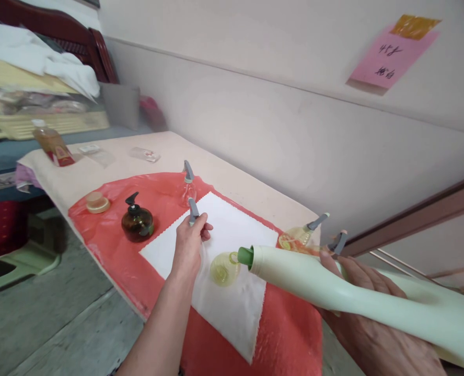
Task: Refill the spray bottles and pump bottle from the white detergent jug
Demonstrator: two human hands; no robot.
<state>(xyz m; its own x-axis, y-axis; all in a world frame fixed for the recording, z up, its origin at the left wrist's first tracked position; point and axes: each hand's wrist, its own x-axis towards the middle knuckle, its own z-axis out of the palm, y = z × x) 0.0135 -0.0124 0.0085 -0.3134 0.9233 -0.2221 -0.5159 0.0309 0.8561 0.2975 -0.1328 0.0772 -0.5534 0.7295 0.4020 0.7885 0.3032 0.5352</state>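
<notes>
Prob. the filling step, or lining up for it: R hand (373,334) grips a pale-green container (294,274), green spout (245,256) at the clear bottle's (220,274) mouth on white cloth (235,318), L hand (188,240) pinches grey pump top (193,210), & next move prob. needs steady aim.

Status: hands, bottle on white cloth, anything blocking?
Left hand holding gray pump head. Right hand gripping pale green jug. Clear bottle on white cloth, green spout near its mouth. Nothing visible between them.
</notes>
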